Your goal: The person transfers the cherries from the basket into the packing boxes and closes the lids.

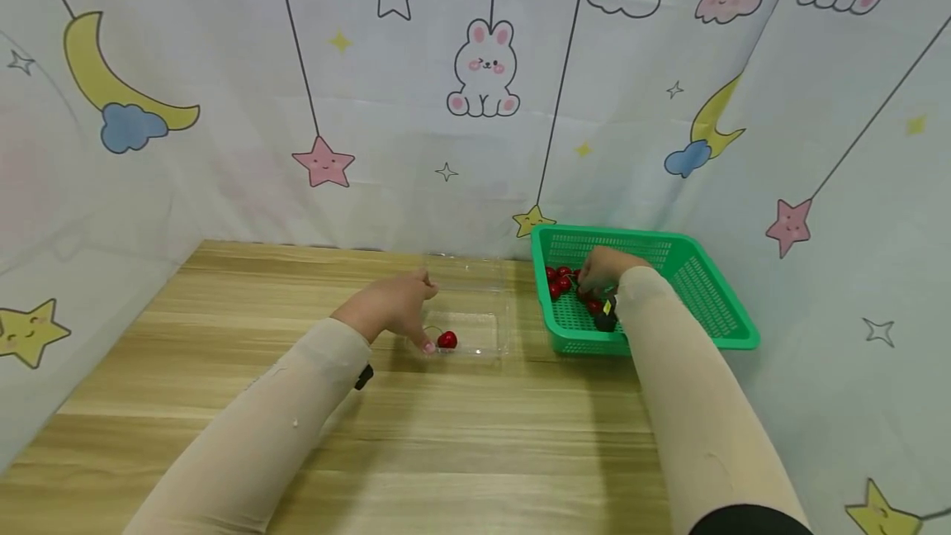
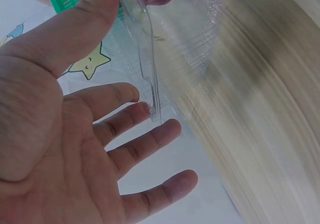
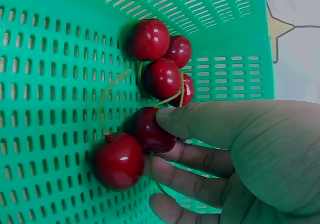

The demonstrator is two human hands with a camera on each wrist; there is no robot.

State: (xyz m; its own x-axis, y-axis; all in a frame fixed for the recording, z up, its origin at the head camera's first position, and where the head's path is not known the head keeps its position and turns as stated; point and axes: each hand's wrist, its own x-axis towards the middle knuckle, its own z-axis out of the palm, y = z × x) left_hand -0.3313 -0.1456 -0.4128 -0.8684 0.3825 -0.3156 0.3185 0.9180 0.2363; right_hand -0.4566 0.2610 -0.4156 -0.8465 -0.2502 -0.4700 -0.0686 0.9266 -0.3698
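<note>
Sleeves (image 1: 706, 411) are spanning the table (image 1: 475, 452); the right hand (image 1: 605, 267) is pinching a cherry (image 3: 150, 134) (stem (image 3: 153, 173) pointing downward in the right wrist view) inside the basket (image 1: 590, 343), the left hand (image 1: 390, 306) lying splayed at a clear box (image 1: 479, 329).

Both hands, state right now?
Left hand: open, at the clear plastic box.
Right hand: closed, pinching a cherry in the green basket.

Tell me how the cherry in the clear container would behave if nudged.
The cherry would probably roll, being round. Its shiny skin may make it slippery. The raised sides of the clear container would likely stop it.
</note>
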